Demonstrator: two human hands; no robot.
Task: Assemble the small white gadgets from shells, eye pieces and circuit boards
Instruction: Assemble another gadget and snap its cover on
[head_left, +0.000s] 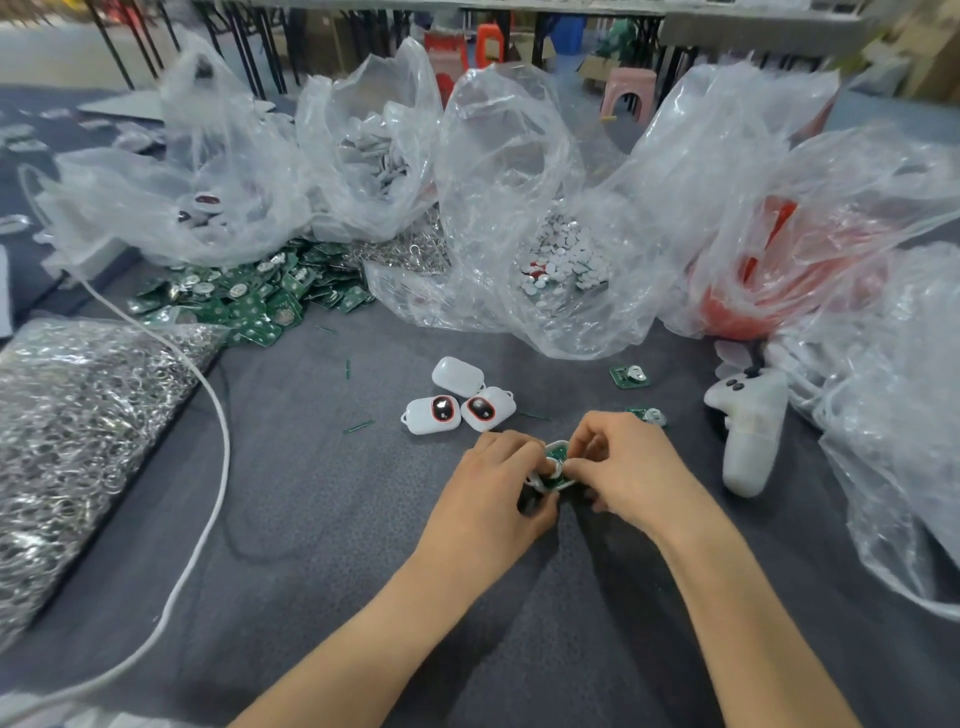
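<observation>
My left hand (498, 488) and my right hand (631, 475) meet at the table's middle. Between them they pinch a white shell with a green circuit board (557, 460) set in it. Just beyond lie three white gadgets: one face down (457, 375), and two showing red-ringed dark eye pieces (432, 414) (487, 408). Two loose circuit boards (628, 375) (649, 414) lie to the right of them. A heap of green circuit boards (249, 296) is spread at the back left.
Clear plastic bags stand along the back, one holding small round discs (558, 257), another holding white parts (376, 156). A bag of metal rings (78, 426) lies at the left beside a white cable (218, 441). A white handheld tool (748, 431) lies at the right.
</observation>
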